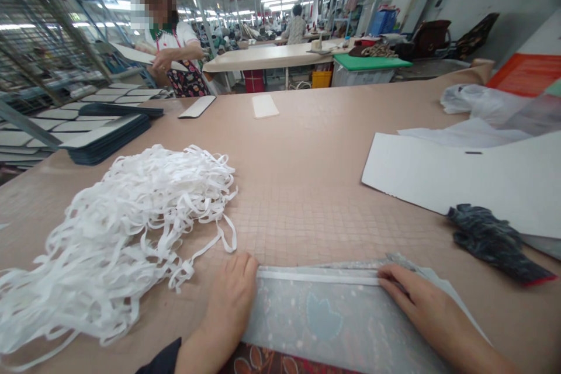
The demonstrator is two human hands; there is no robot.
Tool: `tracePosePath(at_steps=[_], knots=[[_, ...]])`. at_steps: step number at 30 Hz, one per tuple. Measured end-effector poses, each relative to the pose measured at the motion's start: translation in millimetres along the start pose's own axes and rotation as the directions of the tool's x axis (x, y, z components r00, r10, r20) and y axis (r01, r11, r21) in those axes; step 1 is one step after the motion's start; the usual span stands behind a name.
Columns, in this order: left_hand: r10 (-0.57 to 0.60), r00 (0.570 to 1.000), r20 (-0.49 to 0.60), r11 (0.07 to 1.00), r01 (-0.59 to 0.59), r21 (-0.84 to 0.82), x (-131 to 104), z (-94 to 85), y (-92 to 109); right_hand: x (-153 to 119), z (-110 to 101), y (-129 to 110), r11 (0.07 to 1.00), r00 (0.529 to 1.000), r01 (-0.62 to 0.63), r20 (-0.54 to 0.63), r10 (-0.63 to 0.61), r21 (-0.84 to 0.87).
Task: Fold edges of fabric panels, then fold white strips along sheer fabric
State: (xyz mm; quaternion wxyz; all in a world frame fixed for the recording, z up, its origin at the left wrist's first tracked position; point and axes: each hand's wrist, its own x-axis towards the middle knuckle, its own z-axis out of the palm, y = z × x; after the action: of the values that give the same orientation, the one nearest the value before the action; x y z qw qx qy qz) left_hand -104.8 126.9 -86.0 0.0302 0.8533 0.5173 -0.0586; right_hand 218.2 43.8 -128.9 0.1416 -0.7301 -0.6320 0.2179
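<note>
A grey patterned fabric (350, 315) lies at the table's near edge, with a white strip (319, 274) along its upper edge. My left hand (234, 298) is closed on the fabric's left corner, at the strip's left end. At the strip's right end, my right hand (412, 298) pinches the fabric between thumb and fingers. More layers of cloth show behind and to the right of that hand. Left of my left hand spreads a large tangled heap of white tape (144, 204).
Dark-edged panels are stacked (109, 137) at the left. A white board (456, 175) and a dark glove (495, 239) lie right, below plastic bags (486, 102). Two pale pieces rest at the table's far edge. A person (175, 52) stands beyond, holding a panel.
</note>
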Motion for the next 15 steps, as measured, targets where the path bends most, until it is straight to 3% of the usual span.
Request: tracePosePath(at_steps=[3,8,15], knots=[[0.172,0.984,0.04,0.973,-0.176,0.147,-2.8,0.5,2.4,0.8,-4.2,-4.8,1.0,0.999,-0.023,0.024,0.023,0.02],[0.293,0.956,0.036,0.897,-0.287,0.337,-12.3,3.2,6.1,2.6,-7.7,-9.3,0.998,0.999,-0.038,0.008,0.037,0.06],[0.284,0.95,0.13,0.842,-0.312,0.44,-12.6,-4.7,22.9,4.4,-9.8,-13.2,1.0,1.0,-0.02,-0.014,0.02,0.02]])
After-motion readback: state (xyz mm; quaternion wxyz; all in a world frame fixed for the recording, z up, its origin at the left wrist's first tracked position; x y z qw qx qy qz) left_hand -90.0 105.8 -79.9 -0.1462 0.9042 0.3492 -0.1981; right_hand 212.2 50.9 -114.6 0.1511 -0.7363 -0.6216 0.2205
